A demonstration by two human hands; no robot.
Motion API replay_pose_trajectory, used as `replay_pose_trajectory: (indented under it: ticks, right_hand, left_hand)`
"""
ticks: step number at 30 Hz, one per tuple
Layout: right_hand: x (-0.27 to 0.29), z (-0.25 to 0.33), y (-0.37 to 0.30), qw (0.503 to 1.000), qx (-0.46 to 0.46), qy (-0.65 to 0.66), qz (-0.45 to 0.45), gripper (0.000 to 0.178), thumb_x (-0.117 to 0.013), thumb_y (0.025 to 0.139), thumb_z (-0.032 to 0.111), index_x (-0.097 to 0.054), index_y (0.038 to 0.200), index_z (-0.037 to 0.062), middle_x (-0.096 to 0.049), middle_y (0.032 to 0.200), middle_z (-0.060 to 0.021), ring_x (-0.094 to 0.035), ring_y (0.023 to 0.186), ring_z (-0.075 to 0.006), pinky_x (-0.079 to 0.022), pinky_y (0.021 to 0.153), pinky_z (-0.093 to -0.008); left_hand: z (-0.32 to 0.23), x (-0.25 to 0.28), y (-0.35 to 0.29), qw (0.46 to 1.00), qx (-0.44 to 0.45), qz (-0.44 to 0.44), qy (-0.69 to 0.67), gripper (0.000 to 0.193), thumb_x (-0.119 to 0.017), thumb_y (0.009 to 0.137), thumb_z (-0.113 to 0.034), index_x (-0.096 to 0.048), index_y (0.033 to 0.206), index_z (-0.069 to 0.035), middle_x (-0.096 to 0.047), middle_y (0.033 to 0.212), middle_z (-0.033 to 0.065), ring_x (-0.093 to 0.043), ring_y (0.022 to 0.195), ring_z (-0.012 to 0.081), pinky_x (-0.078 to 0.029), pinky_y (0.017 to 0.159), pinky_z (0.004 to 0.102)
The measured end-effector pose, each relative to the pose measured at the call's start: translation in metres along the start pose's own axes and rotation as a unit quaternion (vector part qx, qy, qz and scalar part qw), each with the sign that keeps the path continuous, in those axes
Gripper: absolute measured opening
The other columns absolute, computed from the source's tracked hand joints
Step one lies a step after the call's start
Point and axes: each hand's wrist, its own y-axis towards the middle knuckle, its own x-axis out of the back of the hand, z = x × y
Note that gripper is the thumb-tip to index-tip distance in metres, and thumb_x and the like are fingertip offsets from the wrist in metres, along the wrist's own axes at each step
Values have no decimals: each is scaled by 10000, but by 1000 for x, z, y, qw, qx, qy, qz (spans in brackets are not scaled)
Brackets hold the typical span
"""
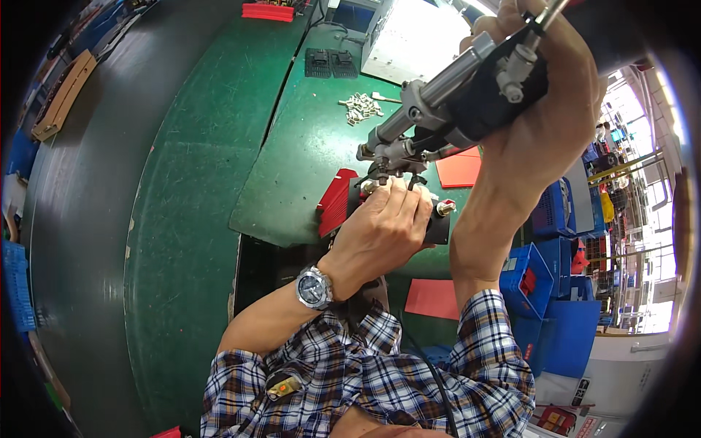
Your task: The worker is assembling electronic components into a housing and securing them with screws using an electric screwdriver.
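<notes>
- The person's right hand (544, 109) is wrapping around the black body of a pneumatic tool (467, 91), its fingers clamped tight on it, holding it raised and tilted so its metal nose is pointing down and to the left.
- The tip of the tool is meeting a small black fixture (438, 230) sitting at the near edge of the green desk (307, 146), right where the left hand is working.
- The left hand (383, 233) is resting on top of the fixture, fingers (398, 197) curled together and pressing on something small at the tool's tip; I cannot tell what is being pinched there, as the hand is hiding it.
- A brass-coloured knob (445, 207) is sticking out of the fixture just beside the left hand's knuckles.
- A wristwatch (314, 287) is sitting on the left wrist, and both arms are showing rolled checked sleeves.
- A red ribbed tray (337, 201) is leaning just to the left of the fixture, touching or nearly touching it.
- Farther back on the desk, a heap of small pale parts (361, 108) is lying well apart from the hands, with two black connector blocks (330, 63) beyond it.
- Blue crates (555, 277) are standing on the floor to the person's right.
</notes>
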Motion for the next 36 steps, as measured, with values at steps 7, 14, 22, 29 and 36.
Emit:
replay_pose_trajectory:
  ticks: [7,14,22,29,36]
  right_hand:
    - [-15,9,6,999,-1,42,25,447,-646,964,191,-539,1259,-128,-598,790,-64,-583,625,-126,-485,558,-246]
    - [-23,17,4,997,-33,67,10,462,-656,964,177,-503,1301,-99,-543,760,-20,-549,601,-94,-464,521,-223]
    - [-34,13,2,997,-30,72,1,409,-656,962,166,-537,1264,-82,-542,740,-11,-542,569,-96,-452,499,-221]
    - [-42,16,1,998,-28,23,-47,385,-651,961,157,-547,1251,-74,-538,725,-6,-533,547,-97,-440,485,-219]
    - [-37,15,2,999,-29,32,-27,335,-625,955,128,-555,1226,-56,-513,679,5,-499,488,-107,-414,460,-216]
  left_hand:
    - [1,0,0,999,-17,-3,34,337,-614,938,-212,-677,1152,40,-719,1013,118,-694,1067,255,-540,887,330]
    - [0,-1,1,1000,0,-9,17,324,-605,953,-202,-681,1153,40,-728,1033,126,-698,1049,245,-542,899,333]
    - [0,-3,-4,1000,1,-10,26,282,-613,923,-185,-698,1120,-3,-735,1093,140,-724,1010,262,-519,1050,408]
    - [-2,0,-1,999,3,-3,48,273,-616,925,-195,-697,1103,-3,-734,1080,143,-725,1043,283,-519,1044,413]
    - [-4,-4,0,999,3,-11,31,271,-615,927,-206,-700,1090,-7,-741,1064,137,-725,983,257,-523,1037,415]
